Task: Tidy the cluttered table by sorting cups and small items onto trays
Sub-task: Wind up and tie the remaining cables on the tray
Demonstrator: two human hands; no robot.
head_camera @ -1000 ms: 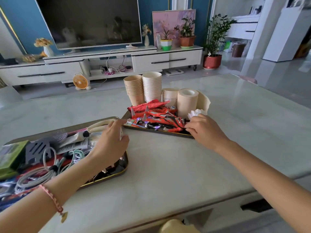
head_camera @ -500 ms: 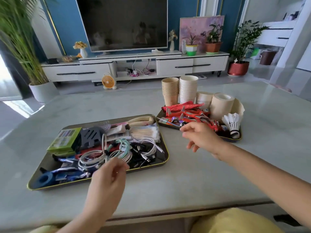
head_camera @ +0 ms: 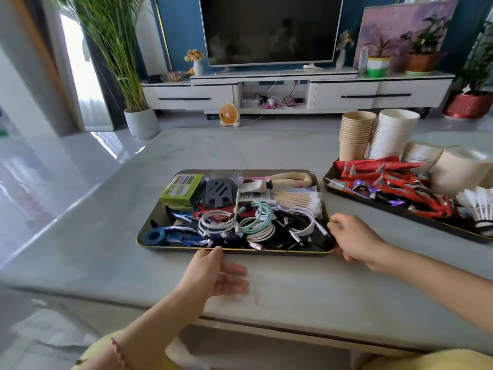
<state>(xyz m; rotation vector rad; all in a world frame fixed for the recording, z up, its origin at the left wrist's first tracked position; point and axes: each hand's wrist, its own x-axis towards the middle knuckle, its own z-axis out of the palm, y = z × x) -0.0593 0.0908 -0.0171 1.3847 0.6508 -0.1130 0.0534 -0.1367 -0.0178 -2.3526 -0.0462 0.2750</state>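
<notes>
A dark, gold-rimmed tray [head_camera: 240, 249] lies in the middle of the grey table [head_camera: 80, 236]. It holds coiled cables [head_camera: 256, 222], a green box [head_camera: 181, 189], cotton swabs [head_camera: 298, 198] and other small items. My left hand [head_camera: 213, 273] rests on the table at the tray's front rim, thumb touching it, fingers spread. My right hand [head_camera: 352, 239] curls around the tray's front right corner. A second tray [head_camera: 400, 211] at the right carries red wrappers [head_camera: 400, 182], a brown cup stack [head_camera: 356, 134], a white cup stack [head_camera: 392, 134] and a shuttlecock [head_camera: 480, 204].
The table's near edge [head_camera: 293, 324] runs just below my hands. Beyond the table stand a white TV cabinet [head_camera: 346, 94], a small orange fan [head_camera: 228, 114] on the floor and a tall plant in a grey pot [head_camera: 141, 121] at the left.
My view has swung left onto the cable tray. My right hand left the right tray and came to the cable tray's corner. My left hand moved forward to its front rim.
</notes>
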